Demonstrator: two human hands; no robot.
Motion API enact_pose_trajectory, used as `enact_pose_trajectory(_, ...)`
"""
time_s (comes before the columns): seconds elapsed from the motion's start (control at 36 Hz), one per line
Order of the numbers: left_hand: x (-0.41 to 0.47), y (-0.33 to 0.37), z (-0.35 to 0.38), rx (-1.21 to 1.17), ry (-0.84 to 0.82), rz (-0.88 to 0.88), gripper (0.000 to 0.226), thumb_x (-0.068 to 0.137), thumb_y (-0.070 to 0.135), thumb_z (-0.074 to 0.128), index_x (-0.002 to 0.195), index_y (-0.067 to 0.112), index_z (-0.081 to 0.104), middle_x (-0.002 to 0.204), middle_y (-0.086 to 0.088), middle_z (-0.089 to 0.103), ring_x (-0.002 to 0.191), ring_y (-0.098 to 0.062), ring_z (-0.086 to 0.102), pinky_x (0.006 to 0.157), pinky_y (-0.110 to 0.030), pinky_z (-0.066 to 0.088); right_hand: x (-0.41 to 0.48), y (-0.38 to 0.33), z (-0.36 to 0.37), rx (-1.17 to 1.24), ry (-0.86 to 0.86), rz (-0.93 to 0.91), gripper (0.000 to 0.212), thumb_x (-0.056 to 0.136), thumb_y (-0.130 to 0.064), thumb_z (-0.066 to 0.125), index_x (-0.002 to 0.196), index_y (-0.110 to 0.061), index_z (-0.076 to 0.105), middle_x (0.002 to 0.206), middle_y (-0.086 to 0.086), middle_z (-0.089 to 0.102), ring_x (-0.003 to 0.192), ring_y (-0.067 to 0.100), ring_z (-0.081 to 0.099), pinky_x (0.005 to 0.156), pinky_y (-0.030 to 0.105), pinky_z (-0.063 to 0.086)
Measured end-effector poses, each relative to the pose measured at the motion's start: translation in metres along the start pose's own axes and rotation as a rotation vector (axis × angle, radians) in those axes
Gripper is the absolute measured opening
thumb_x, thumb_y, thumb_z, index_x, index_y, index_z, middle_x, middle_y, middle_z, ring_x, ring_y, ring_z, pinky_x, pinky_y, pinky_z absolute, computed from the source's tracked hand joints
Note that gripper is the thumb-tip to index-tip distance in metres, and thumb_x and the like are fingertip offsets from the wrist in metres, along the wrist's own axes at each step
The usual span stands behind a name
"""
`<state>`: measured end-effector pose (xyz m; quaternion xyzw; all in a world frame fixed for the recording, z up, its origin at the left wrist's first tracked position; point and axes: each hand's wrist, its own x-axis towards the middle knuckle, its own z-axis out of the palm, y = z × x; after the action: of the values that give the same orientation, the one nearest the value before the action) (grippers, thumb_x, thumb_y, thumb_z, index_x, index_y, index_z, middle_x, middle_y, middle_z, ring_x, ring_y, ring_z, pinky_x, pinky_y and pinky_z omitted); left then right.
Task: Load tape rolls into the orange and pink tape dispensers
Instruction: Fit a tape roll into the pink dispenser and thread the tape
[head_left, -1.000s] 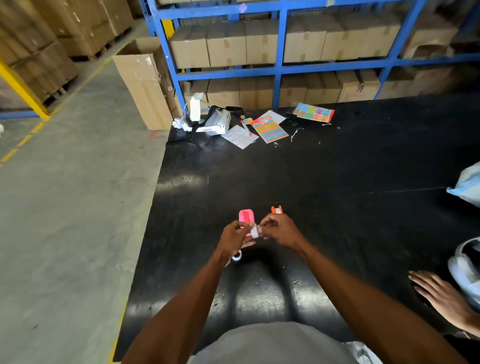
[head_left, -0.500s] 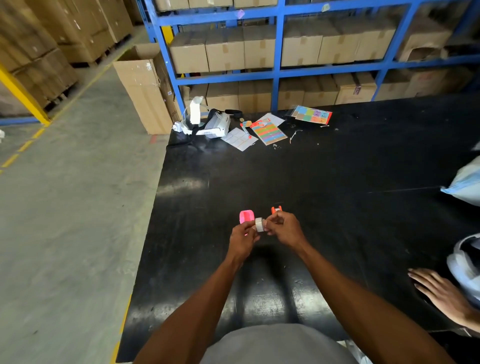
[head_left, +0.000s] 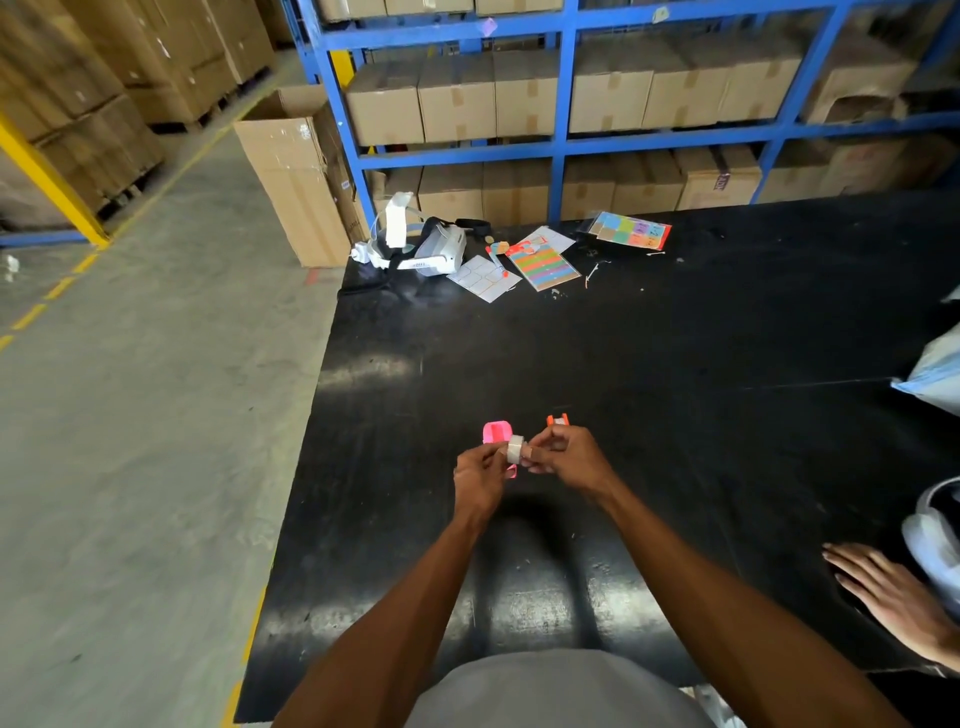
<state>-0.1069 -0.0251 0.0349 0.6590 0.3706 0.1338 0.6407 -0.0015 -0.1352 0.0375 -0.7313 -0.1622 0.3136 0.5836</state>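
A small whitish tape roll (head_left: 516, 449) is pinched between the fingertips of my left hand (head_left: 480, 475) and my right hand (head_left: 563, 457), held a little above the black table (head_left: 675, 415). The pink tape dispenser (head_left: 496, 432) shows just behind the roll and my left fingers, and a pink bit peeks out below them; I cannot tell whether my left hand holds it. The orange tape dispenser (head_left: 557, 420) stands on the table just beyond my right hand, partly hidden by my fingers.
A white headset (head_left: 421, 244), sticker sheets (head_left: 543, 265) and a coloured card (head_left: 631, 234) lie at the table's far edge. Another person's hand (head_left: 893, 597) rests on the table at the right. Blue racks of cartons stand behind; the concrete floor is to the left.
Both hands have lifted slightly with the tape roll between them, and the second roll seen on the table below my left hand a second ago is out of sight. The dispensers stay in place.
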Motion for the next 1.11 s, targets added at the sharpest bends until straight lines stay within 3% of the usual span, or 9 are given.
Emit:
enact_pose_trajectory(0.14, -0.001, 0.002, 0.002, -0.044, -0.009, 0.032, 0.031, 0.104, 0.016, 0.050, 0.114, -0.005, 0.069, 0.105, -0.029, 0.073, 0.098, -0.040, 0.072, 0.093, -0.058, 0.057, 0.004, -0.005, 0.004, 0.013, 0.037, 0.039, 0.023, 0.089, -0.008, 0.071, 0.097, 0.011, 0.063, 0.089, 0.021, 0.075, 0.085, 0.033, 0.075, 0.073, 0.038, 0.061)
enact_pose_trajectory(0.25, -0.003, 0.002, 0.002, 0.000, -0.063, 0.136, 0.028, 0.104, 0.020, 0.051, 0.129, 0.013, 0.060, 0.108, -0.013, 0.073, 0.094, -0.032, 0.072, 0.089, -0.055, 0.059, 0.002, -0.011, 0.007, 0.016, 0.030, 0.032, 0.027, 0.088, -0.018, 0.074, 0.095, 0.007, 0.064, 0.087, 0.022, 0.074, 0.080, 0.026, 0.074, 0.066, 0.029, 0.057)
enact_pose_trajectory(0.44, 0.003, 0.001, -0.009, 0.097, -0.220, 0.184, 0.043, 0.097, 0.012, 0.062, 0.140, 0.015, 0.055, 0.128, -0.015, 0.067, 0.114, -0.032, 0.069, 0.097, -0.048, 0.058, 0.005, -0.014, 0.004, -0.024, 0.018, 0.032, 0.020, 0.090, -0.011, 0.070, 0.103, 0.002, 0.063, 0.097, 0.019, 0.074, 0.087, 0.032, 0.075, 0.064, 0.030, 0.056)
enact_pose_trajectory(0.53, 0.006, -0.002, -0.012, 0.112, -0.211, 0.202, 0.043, 0.095, 0.010, 0.065, 0.138, 0.014, 0.058, 0.117, -0.018, 0.072, 0.104, -0.026, 0.073, 0.091, -0.033, 0.061, 0.006, -0.013, 0.005, -0.027, 0.012, 0.050, 0.015, 0.092, -0.011, 0.067, 0.104, -0.002, 0.066, 0.098, 0.016, 0.075, 0.082, 0.025, 0.075, 0.061, 0.026, 0.055)
enact_pose_trajectory(0.61, 0.008, -0.007, -0.013, 0.166, -0.143, 0.244, 0.040, 0.093, 0.009, 0.068, 0.133, 0.008, 0.063, 0.109, -0.021, 0.070, 0.083, 0.006, 0.070, 0.072, -0.006, 0.053, 0.006, -0.014, 0.007, -0.023, -0.003, 0.074, 0.016, 0.093, -0.011, 0.065, 0.105, 0.000, 0.068, 0.095, 0.017, 0.076, 0.074, 0.017, 0.073, 0.058, 0.021, 0.055)
enact_pose_trajectory(0.67, 0.010, -0.009, -0.013, 0.191, -0.072, 0.301, 0.037, 0.089, 0.004, 0.071, 0.126, 0.001, 0.067, 0.112, -0.019, 0.064, 0.082, 0.019, 0.063, 0.071, 0.001, 0.048, 0.005, -0.015, 0.007, -0.016, -0.015, 0.085, 0.017, 0.094, -0.010, 0.064, 0.105, 0.002, 0.068, 0.094, 0.017, 0.076, 0.072, 0.015, 0.071, 0.056, 0.018, 0.055)
enact_pose_trajectory(0.75, 0.012, -0.010, -0.014, 0.146, -0.067, 0.315, 0.035, 0.087, 0.000, 0.072, 0.122, -0.003, 0.068, 0.116, -0.013, 0.064, 0.086, 0.014, 0.066, 0.073, -0.001, 0.049, 0.004, -0.015, 0.008, -0.002, -0.040, 0.086, 0.016, 0.094, -0.009, 0.063, 0.103, 0.003, 0.069, 0.087, 0.010, 0.075, 0.070, 0.012, 0.071, 0.055, 0.016, 0.054)
enact_pose_trajectory(0.89, 0.012, -0.006, -0.016, 0.036, -0.069, 0.262, 0.033, 0.085, 0.004, 0.077, 0.117, 0.001, 0.070, 0.089, 0.006, 0.075, 0.076, 0.009, 0.071, 0.070, -0.007, 0.053, 0.005, -0.018, 0.010, 0.021, -0.039, 0.095, 0.014, 0.096, -0.008, 0.060, 0.102, 0.003, 0.066, 0.084, 0.011, 0.074, 0.069, 0.015, 0.069, 0.053, 0.017, 0.053)
enact_pose_trajectory(1.11, 0.010, 0.005, -0.011, -0.038, 0.028, 0.303, 0.012, 0.082, 0.017, 0.081, 0.090, 0.012, 0.073, 0.089, 0.002, 0.078, 0.079, -0.008, 0.075, 0.065, -0.019, 0.058, 0.008, -0.021, 0.013, 0.114, -0.078, 0.094, 0.016, 0.099, -0.011, 0.058, 0.107, 0.003, 0.060, 0.098, 0.016, 0.074, 0.078, 0.024, 0.076, 0.063, 0.029, 0.062)
